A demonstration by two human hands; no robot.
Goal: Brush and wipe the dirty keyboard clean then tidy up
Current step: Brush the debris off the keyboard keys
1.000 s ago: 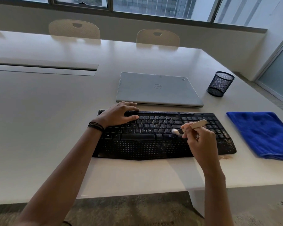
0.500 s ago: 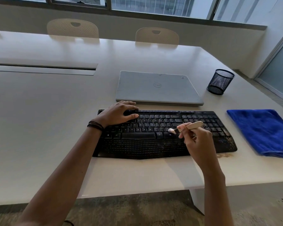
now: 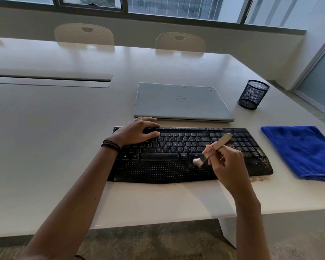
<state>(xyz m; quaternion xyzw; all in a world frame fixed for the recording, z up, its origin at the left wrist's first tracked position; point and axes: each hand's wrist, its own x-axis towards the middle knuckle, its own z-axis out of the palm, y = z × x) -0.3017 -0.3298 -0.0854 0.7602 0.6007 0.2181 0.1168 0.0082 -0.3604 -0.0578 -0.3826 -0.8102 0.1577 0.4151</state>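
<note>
A black keyboard (image 3: pixel 167 166) lies near the table's front edge, with brown dirt on its right keys and right wrist rest. My left hand (image 3: pixel 135 131) rests flat on the keyboard's top left corner, fingers spread over the keys. My right hand (image 3: pixel 227 164) grips a small brush (image 3: pixel 217 146) with a pale wooden handle. Its white bristles touch the keyboard at the seam between the bottom key row and the wrist rest, right of the space bar. A folded blue cloth (image 3: pixel 304 151) lies to the right of the keyboard.
A closed silver laptop (image 3: pixel 182 102) lies just behind the keyboard. A black mesh pen cup (image 3: pixel 252 94) stands at the back right. Brown crumbs (image 3: pixel 259 178) lie on the white table (image 3: pixel 45 137) by the keyboard's right front corner. Two chairs stand at the far side.
My right hand has drawn the brush toward me, from the lower key rows down to the edge of the wrist rest. My left hand has stayed in place.
</note>
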